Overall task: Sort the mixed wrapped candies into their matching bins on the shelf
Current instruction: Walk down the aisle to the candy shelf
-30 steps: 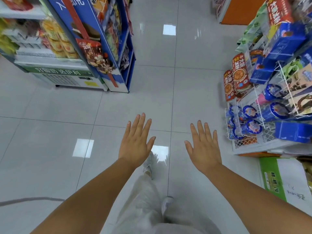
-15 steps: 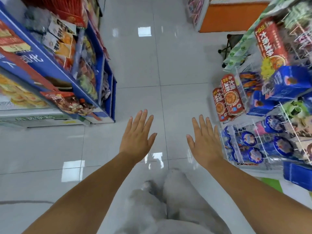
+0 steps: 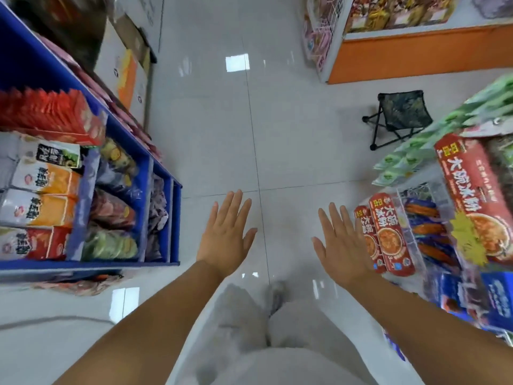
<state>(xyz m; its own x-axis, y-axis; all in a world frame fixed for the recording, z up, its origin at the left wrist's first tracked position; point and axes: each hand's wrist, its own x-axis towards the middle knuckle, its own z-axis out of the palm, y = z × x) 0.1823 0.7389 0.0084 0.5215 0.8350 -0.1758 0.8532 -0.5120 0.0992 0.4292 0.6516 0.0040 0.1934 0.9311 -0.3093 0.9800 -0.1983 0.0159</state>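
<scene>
Your left hand and your right hand are both stretched out in front of you, palms down, above the pale tiled floor. The fingers of each hand are straight and a little spread, and they touch nothing. The two hands are apart, and a floor joint runs between them. At 9 o'clock from your hands stands a blue shelf with snack bags in its compartments. In its narrow compartment nearest to the aisle lie small purple wrapped pieces. They are blurred, so you cannot tell if these are the candies. At 3 o'clock, just beside your right hand, is a display rack with red packets. At 1 o'clock, well apart, a small folding stool stands on the floor.
</scene>
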